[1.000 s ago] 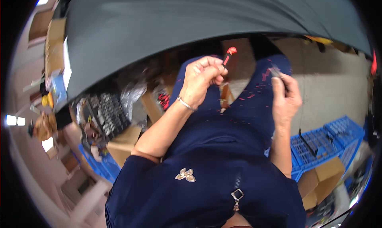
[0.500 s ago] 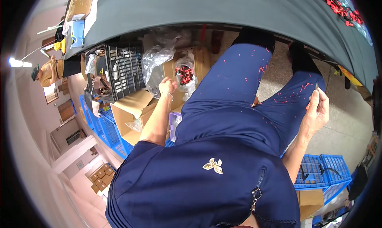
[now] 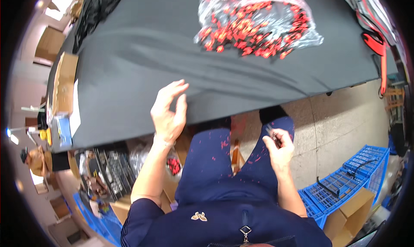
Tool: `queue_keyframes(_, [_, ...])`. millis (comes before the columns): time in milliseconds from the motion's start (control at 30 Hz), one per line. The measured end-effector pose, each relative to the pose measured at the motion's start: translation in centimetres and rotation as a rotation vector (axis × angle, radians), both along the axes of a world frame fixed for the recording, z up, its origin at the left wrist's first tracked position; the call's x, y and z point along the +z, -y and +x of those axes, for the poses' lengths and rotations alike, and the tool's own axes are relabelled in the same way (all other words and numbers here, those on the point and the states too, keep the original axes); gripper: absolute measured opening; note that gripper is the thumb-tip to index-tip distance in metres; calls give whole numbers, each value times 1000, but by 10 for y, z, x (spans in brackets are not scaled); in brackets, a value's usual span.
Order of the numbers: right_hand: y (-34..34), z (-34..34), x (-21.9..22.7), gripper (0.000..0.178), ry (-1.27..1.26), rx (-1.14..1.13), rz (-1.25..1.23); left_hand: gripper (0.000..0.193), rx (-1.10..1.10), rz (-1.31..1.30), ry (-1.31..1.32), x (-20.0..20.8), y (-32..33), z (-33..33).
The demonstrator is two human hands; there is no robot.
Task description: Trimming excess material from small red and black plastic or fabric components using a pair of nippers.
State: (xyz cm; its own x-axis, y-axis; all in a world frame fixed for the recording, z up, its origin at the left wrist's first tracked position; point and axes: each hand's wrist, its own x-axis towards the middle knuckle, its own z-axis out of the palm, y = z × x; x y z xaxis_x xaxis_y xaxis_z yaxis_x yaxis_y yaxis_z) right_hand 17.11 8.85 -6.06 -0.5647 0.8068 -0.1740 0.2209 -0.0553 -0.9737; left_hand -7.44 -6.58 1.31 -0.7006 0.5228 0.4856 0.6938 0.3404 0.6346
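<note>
My left hand (image 3: 167, 115) is over the near part of the dark cloth-covered table (image 3: 125, 91), empty, with thumb and fingers apart. Above my thigh, my right hand (image 3: 282, 150) is closed round small thread snips (image 3: 270, 129), their pointed metal tips blurred and most of the handle covered by my fingers. Beyond both hands lies a clear plastic bag (image 3: 312, 37) on the table. Many small red and black pieces (image 3: 246, 33) fill it and spill from its near side. Red thread scraps (image 3: 224, 145) are scattered over my dark blue trousers (image 3: 207, 173).
Blue plastic crates (image 3: 336, 186) and a cardboard box (image 3: 351, 208) stand at my right. Down at the left are a black crate (image 3: 114, 171) and another bag of red and black pieces (image 3: 174, 166). A red strap (image 3: 383, 70) hangs off the table's right edge.
My view has shifted up onto the table, bringing the bag of pieces into sight. The left hand has gone from closed beside my lap to open above the table; the right keeps the snips.
</note>
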Motion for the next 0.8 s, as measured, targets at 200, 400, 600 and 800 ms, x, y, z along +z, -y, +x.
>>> queue_keyframes(200, [-10, 5, -6, 17, 53, -54, -34, 20, -170, 54, -174, -13, -135, -81])
queue_keyframes(400, [-19, 9, -17, 14, 57, -87, 7, 40, -172, -316, -265, -50, -200, -107])
queue_keyframes(600, [-36, 17, -36, 17, 144, -121, 295, 24, -214, -251, -452, -12, -224, -104])
queue_keyframes(800, [-50, 7, -48, 15, 174, -133, 345, 23, -484, -169, -320, -28, -310, -153])
